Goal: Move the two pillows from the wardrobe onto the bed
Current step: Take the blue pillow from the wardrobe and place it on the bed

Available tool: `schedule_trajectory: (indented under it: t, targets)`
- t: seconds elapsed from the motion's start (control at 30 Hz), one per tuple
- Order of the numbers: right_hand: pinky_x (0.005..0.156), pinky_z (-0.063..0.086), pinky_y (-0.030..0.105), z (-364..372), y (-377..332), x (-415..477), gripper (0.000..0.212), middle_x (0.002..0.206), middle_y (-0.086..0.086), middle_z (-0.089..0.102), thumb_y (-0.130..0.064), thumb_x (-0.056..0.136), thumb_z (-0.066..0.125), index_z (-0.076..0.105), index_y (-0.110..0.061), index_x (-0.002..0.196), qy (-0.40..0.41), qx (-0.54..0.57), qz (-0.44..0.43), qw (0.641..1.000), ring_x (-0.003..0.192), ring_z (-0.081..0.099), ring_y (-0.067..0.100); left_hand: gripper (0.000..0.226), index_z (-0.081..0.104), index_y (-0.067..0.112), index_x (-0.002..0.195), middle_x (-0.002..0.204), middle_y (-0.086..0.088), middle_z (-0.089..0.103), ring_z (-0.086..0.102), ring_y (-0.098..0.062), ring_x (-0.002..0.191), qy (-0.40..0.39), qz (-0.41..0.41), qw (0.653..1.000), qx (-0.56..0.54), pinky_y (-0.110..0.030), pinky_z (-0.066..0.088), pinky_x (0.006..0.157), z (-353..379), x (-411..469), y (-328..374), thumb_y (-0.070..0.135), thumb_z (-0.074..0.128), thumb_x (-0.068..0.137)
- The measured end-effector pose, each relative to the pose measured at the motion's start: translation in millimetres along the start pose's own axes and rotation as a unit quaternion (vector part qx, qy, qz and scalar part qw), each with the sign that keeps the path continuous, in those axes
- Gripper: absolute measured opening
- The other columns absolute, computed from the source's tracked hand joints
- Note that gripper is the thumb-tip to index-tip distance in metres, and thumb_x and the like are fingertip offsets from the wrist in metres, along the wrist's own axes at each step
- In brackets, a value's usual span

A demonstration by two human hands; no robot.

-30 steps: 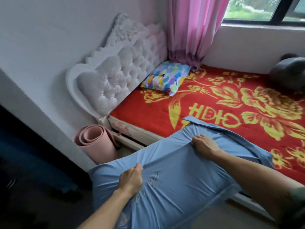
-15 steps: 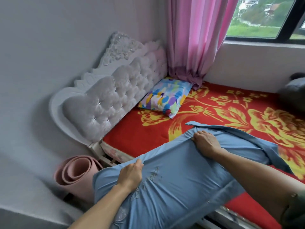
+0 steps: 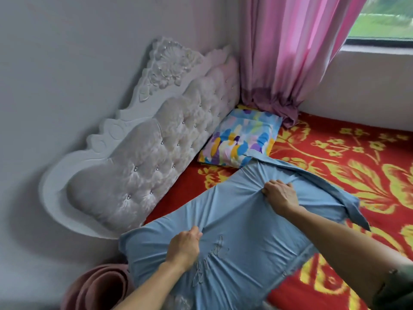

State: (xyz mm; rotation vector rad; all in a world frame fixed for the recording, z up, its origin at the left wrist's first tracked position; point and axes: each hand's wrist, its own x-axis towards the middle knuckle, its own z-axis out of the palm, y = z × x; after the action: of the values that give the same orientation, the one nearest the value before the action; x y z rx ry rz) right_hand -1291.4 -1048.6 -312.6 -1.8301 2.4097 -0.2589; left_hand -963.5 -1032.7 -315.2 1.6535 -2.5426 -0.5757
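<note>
The left hand (image 3: 184, 249) has its fingers (image 3: 194, 234) closed on a pinch of cloth on the pale blue fabric-covered pillow (image 3: 225, 238), and the right hand (image 3: 279, 194) bunches the cover farther up in the same tight way. The pillow hangs partly over the head-end corner of the bed (image 3: 335, 162) (red blanket, yellow flowers). A multicoloured patterned pillow (image 3: 240, 139) lies at the far corner, against the white tufted headboard (image 3: 143, 162), just under the pink curtain (image 3: 290, 52).
</note>
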Motion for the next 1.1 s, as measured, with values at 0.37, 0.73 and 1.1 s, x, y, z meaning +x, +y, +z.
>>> schedule_trajectory:
  t: [0.37, 0.73, 1.1]
  targets:
    - [0.076, 0.045, 0.039, 70.1, -63.9, 187.4, 0.016, 0.099, 0.013, 0.066, -0.017, 0.091, 0.054, 0.067, -0.008, 0.086, -0.035, 0.113, -0.037, 0.992, 0.102, 0.054, 0.033, 0.031, 0.057, 0.008, 0.089, 0.096, -0.018, 0.068, 0.061, -0.037, 0.089, -0.029, -0.084, 0.996, 0.010, -0.039, 0.044, 0.067, 3.8, 128.4, -64.4, 0.034, 0.041, 0.096]
    - [0.068, 0.047, 0.041, 178.4, -123.9, 295.3, 0.010, 0.093, 0.015, 0.066, -0.007, 0.086, 0.057, 0.067, -0.005, 0.087, -0.053, 0.135, -0.080, 0.986, 0.095, 0.055, 0.035, 0.027, 0.056, 0.009, 0.079, 0.089, -0.014, 0.069, 0.063, -0.035, 0.082, -0.039, -0.152, 0.987, -0.023, -0.036, 0.041, 0.062, 55.8, 214.2, -147.9, 0.028, 0.044, 0.095]
    - [0.090, 0.042, 0.043, 283.1, -98.5, 293.0, 0.020, 0.107, 0.017, 0.061, -0.025, 0.089, 0.059, 0.066, -0.008, 0.096, -0.113, 0.115, 0.040, 0.986, 0.109, 0.052, 0.036, 0.028, 0.063, 0.011, 0.098, 0.105, -0.015, 0.058, 0.053, -0.035, 0.101, -0.030, -0.186, 0.979, -0.083, -0.042, 0.045, 0.086, 127.9, 300.1, -205.1, 0.035, 0.063, 0.084]
